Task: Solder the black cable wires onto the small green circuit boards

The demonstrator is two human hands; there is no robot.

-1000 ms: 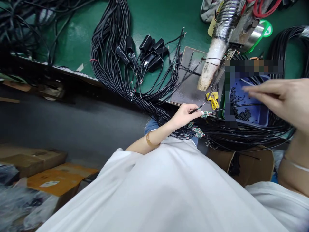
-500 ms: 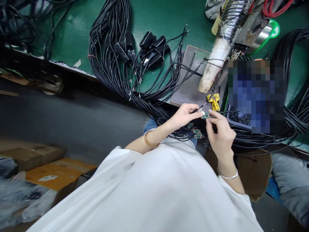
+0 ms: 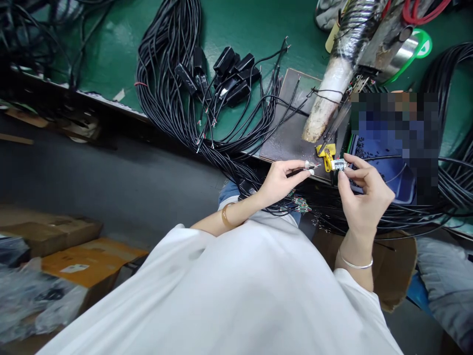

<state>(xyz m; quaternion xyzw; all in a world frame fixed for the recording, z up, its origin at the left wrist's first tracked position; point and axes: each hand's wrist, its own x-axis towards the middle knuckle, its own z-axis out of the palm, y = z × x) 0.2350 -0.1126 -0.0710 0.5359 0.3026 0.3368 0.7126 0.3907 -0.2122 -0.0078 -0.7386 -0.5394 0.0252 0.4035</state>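
1. Circuit board [image 3: 339, 164], small and trailing wires, sits at the right hand's [image 3: 369, 197] fingertips, just beside a yellow tool [image 3: 327, 157] at the edge of a green surface [image 3: 121, 64]; handling of the board and a cable end [image 3: 315, 166] appears to be the step in hand.

2. At left, black cables [image 3: 166, 74] sweep across the surface toward the person's lap, with glossy black cases [image 3: 236, 92] lying among them.

3. The left hand [image 3: 277, 182] pinches the slim cable end between thumb and fingers, its forearm angled up from the lower left and a tan bracelet [image 3: 226, 216] at the wrist. Its fine detail is too small to read.

4. Below the gap between the hands, more green boards [image 3: 302, 204] hang over the cables near the lap.

5. The right hand pinches the board between thumb and index finger, the other fingers curled, the wrist below them ringed by a silver bangle [image 3: 356, 265]. Whether board and tool touch cannot be told.

6. Farther right, a blue tray [image 3: 399, 190] holds small black pieces, partly masked by pixelation. Any move from this pose calls, in judgment, for light pinches, steady wrists and slack in the wires.
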